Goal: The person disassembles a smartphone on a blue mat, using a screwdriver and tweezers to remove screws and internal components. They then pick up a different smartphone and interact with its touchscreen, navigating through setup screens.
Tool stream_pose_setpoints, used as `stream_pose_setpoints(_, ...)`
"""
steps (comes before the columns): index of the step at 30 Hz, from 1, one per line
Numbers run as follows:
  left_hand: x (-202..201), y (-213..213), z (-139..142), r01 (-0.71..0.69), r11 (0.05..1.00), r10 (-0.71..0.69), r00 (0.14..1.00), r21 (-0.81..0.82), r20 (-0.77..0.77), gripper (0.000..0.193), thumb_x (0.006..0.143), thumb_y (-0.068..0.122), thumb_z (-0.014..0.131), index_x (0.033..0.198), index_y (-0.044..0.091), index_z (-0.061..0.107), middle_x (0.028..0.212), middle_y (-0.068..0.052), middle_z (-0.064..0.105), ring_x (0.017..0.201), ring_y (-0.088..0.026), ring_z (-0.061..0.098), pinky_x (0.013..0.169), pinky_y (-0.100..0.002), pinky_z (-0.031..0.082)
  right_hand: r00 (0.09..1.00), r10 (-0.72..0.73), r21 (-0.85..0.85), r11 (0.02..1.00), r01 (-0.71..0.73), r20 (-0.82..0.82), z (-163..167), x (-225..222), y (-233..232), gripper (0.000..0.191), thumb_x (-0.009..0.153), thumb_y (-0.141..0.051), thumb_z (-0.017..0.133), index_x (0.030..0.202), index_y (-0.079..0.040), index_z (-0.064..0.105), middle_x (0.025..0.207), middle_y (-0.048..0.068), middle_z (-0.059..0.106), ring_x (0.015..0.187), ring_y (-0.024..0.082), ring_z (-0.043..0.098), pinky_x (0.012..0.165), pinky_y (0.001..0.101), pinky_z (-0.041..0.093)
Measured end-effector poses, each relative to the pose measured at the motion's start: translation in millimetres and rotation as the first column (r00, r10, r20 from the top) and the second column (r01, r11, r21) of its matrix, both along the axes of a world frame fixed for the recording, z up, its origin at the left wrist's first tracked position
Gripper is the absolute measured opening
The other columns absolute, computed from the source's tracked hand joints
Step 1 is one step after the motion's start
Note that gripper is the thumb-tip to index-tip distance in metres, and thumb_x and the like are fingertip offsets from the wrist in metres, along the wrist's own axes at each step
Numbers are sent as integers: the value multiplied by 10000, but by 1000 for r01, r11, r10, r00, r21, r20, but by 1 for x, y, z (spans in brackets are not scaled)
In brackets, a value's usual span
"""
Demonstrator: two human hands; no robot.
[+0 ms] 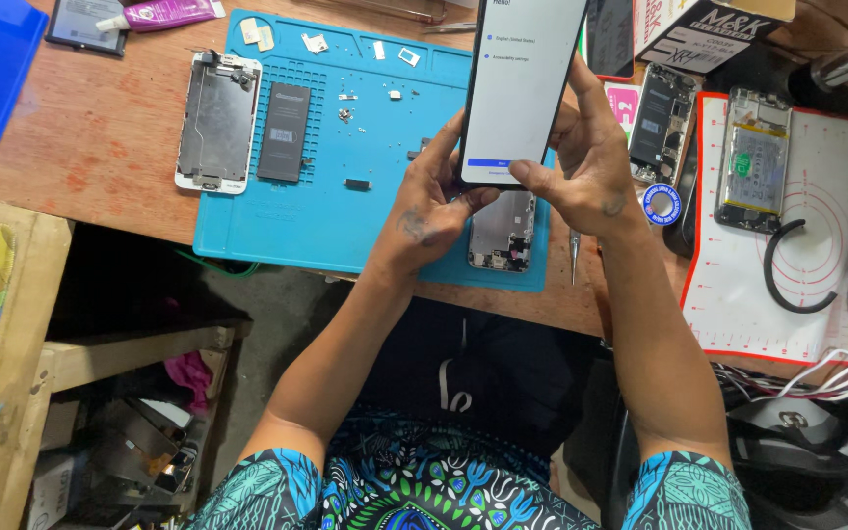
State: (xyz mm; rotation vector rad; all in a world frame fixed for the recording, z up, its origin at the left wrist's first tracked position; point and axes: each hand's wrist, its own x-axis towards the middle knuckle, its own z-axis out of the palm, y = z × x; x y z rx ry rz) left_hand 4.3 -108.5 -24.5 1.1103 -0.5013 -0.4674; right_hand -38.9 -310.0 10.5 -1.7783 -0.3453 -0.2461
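Smartphone [522,83] with lit white screen sits raised over the blue mat's [247,221] right edge, above an opened phone chassis [503,231]. I see my left hand [424,211] bracing its lower edge, fingers pressed on; my right hand [586,162] pinches the bottom, thumb apparently tapping the display.

Two work mats [247,221] [738,304], four opened phones [216,123] [503,231] [662,123] [756,162], one lit screen [520,83].

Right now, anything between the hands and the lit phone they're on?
Nothing visible. Both hands already touch the lit phone: the left hand at its lower left edge, the right hand at its right side, thumb across the bottom. The open phone body lies below on the blue mat.
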Motion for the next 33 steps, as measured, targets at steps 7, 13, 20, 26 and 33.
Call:
stream_pose_setpoints(7,1,0,-1,0,1000,-1,1000,12,10,848,836,-183,618,1594,109,374,1206,-136,738,1176,-203,705,1021,-347,599,997,-19,3,1000,19,70,-8,2,-4,797,1012,-91,719,1639,19,239,1270,218,717,1199,245,732,1120,376,569)
stream_pose_setpoints(13,1,-1,1,32,999,-30,998,33,-62,846,786,-191,547,1571,94,413,1211,-133,725,1189,-209,688,998,-360,598,941,-287,143,939,313,-177,-5,2,-4,552,1032,-147,640,1490,85,437,1236,244,772,1039,204,726,921,297,558)
stream_pose_setpoints(20,0,0,0,-5,1000,5,1000,4,10,812,845,-126,715,1565,84,405,1222,-135,736,1204,-206,694,1068,-366,571,993,-55,-130,989,68,102,9,-2,0,700,974,-24,703,1541,74,304,1289,255,689,1276,269,683,1167,383,528)
stream_pose_setpoints(26,0,-1,2,8,999,-8,1000,36,8,808,841,-120,724,1560,84,416,1242,-127,740,1209,-197,692,1046,-358,561,979,-198,55,978,200,-42,2,2,-2,396,1119,-99,585,1449,78,456,1247,203,717,1189,198,711,1051,349,595)
stream_pose_setpoints(33,-1,0,4,0,998,0,1000,61,-4,830,821,-138,681,1573,81,407,1195,-139,756,1157,-194,703,1000,-341,565,962,-274,12,962,274,10,-3,2,-10,346,1154,-128,521,1430,77,560,1078,138,721,1017,117,689,977,285,564)
